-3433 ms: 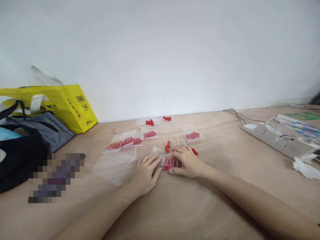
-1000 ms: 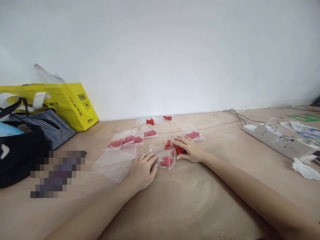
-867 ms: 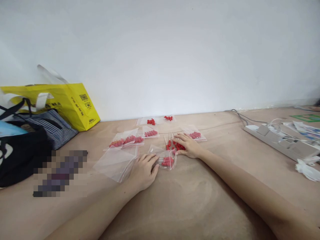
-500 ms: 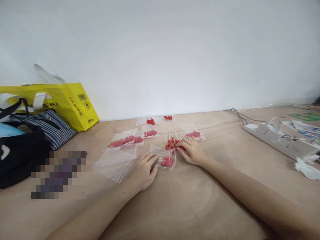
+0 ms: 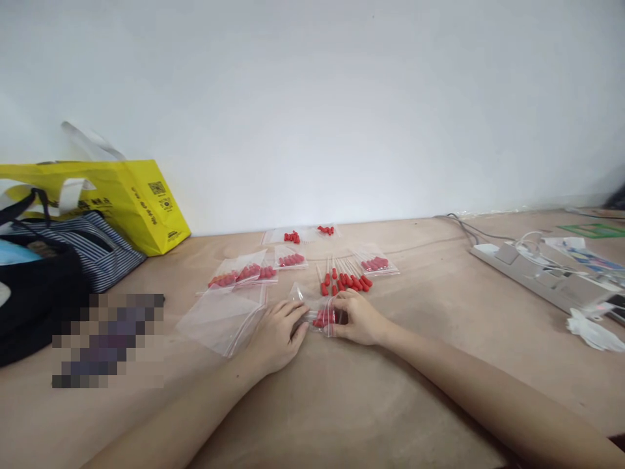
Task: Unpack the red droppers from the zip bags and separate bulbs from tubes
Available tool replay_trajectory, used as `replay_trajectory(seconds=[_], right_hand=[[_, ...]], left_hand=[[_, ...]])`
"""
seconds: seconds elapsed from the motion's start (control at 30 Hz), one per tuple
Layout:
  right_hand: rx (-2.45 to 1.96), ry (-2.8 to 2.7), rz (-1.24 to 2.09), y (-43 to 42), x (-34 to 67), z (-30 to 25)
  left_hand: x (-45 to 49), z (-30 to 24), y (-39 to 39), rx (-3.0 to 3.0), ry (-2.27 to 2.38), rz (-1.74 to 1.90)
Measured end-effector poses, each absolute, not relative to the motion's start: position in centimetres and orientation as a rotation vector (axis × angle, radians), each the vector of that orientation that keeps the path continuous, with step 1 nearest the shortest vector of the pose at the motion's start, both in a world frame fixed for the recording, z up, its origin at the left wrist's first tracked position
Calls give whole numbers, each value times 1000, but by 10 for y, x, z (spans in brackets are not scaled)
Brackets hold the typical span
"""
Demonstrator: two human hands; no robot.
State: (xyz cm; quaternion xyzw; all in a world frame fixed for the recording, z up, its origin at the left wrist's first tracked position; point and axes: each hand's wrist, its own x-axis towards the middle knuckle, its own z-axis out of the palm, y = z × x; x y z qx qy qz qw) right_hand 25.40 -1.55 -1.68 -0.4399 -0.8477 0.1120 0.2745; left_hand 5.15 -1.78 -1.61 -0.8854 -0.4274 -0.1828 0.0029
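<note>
Both hands rest on the worktop (image 5: 371, 391), pinching one small clear bag (image 5: 319, 314) of red-tipped pieces between them. The left hand (image 5: 278, 335) grips its left edge with curled fingers. The right hand (image 5: 359, 317) grips its right edge.

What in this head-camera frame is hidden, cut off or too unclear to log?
- Small zip bag: the left hand and right hand cover its ends, so whether its seal is closed cannot be told, nor each hand's grip.
- Red-capped droppers: too small to count.
- Pixelated patch: blurring hides what lies there.
- Black bag: cut off by the left edge.
- Power strip: partly hidden by cables.
</note>
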Motion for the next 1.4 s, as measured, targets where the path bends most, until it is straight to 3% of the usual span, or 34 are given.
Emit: replay_trajectory(seconds=[0.2,0.4,0.87,1.13,1.4], right_hand=[[-1192,-2146,606,-18,250,-18],[-1027,-2105,639,-23,251,-16],[-1208,-1256,1554,-13,285,-15],[-1205,-1359,1438,4,315,-7],[-1138,-956,1024,30,354,-9]], left_hand=[[51,-15,-18,-2803,-1354,-552],[51,-16,-17,-2805,-1348,-585],[53,-14,-18,-2788,-1419,-537],[52,-15,-17,-2793,-1427,-500],[51,-14,-17,-2813,-1446,-491]])
